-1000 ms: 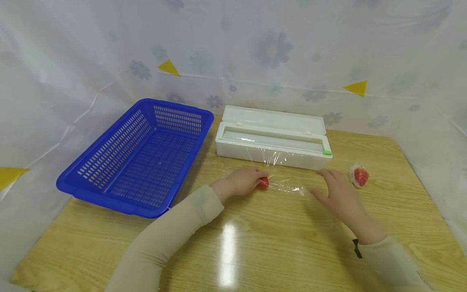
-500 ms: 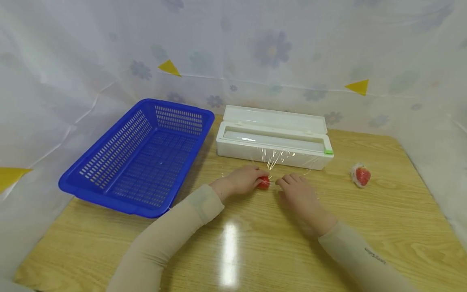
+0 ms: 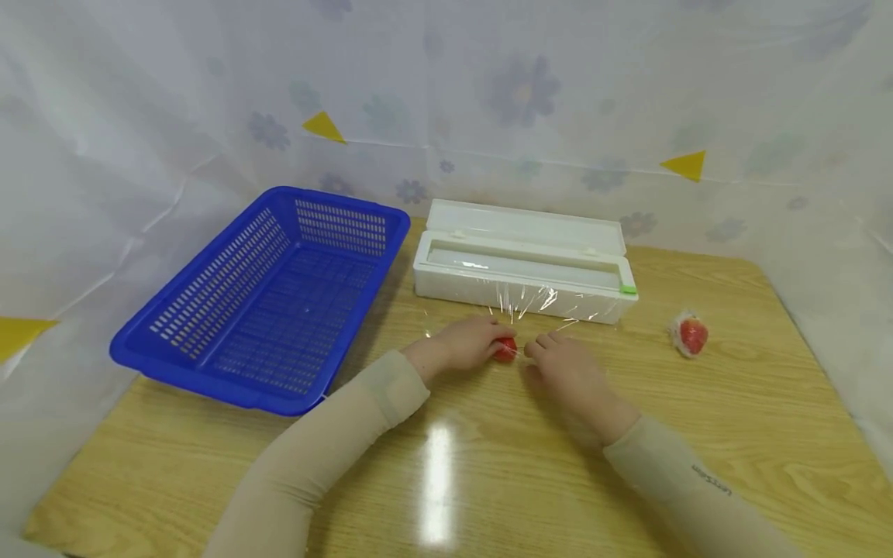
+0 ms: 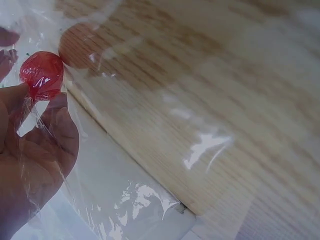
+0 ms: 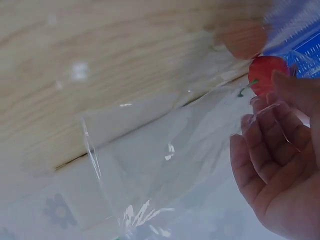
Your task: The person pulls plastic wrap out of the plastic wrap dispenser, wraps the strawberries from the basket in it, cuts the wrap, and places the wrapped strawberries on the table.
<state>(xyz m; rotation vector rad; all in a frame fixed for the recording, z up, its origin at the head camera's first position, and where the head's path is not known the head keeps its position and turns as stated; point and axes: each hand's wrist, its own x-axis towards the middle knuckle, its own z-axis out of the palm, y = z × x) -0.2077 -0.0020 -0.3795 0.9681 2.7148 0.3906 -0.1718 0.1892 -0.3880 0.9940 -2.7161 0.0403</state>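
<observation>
i pinch the red fruit (image 3: 505, 350) between the thumb and finger of my left hand (image 3: 466, 343), with film (image 5: 167, 150) over it. the fruit is at the table's (image 3: 530, 465) middle, in front of the open white box (image 3: 523, 252). my right hand (image 3: 567, 374) is just beside the fruit, fingers bent at the film; i cannot tell whether they pinch it. a wrapped fruit (image 3: 691, 336) lies to my right, the blue basket (image 3: 293, 302) to my left.

Red fruit (image 3: 506, 350) partly hidden, sleeves (image 3: 307, 457) cropped
</observation>
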